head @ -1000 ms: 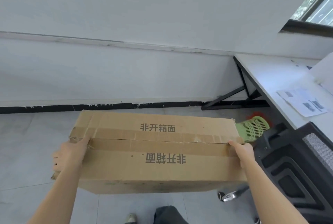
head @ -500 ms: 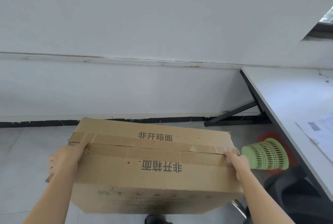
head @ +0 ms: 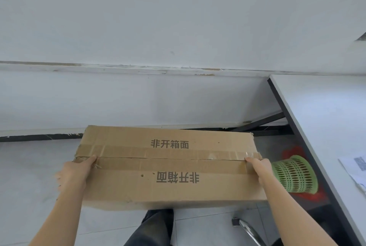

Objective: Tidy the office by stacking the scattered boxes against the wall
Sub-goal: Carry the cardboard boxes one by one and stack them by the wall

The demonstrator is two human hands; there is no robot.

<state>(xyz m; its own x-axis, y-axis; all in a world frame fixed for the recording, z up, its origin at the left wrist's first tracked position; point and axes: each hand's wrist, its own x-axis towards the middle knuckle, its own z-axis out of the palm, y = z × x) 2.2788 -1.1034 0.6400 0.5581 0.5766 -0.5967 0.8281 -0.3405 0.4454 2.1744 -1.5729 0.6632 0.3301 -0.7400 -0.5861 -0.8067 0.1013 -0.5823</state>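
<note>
cardboard box (head: 168, 168) held aloft — left hand (head: 73, 172) and right hand (head: 259, 167) fingers (head: 250, 160) clasp its two ends.

Right side: white tabletop (head: 320, 119) on a black frame (head: 285, 111), with a diagonal black brace (head: 263, 122) running down to the floor (head: 29, 166). Printed papers (head: 354, 168) at the tabletop's right edge, cut off by the view. Beneath the tabletop's near edge: green perforated basket (head: 293, 176), resting on a red patch (head: 291, 151) of unclear nature. Floor: light grey tiles with thin joints, bounded at the far side by a black skirting strip (head: 39, 137). Bottom right: chrome chair leg (head: 248, 231) ending in a black cap (head: 235, 221), just above the floor tiles.
</note>
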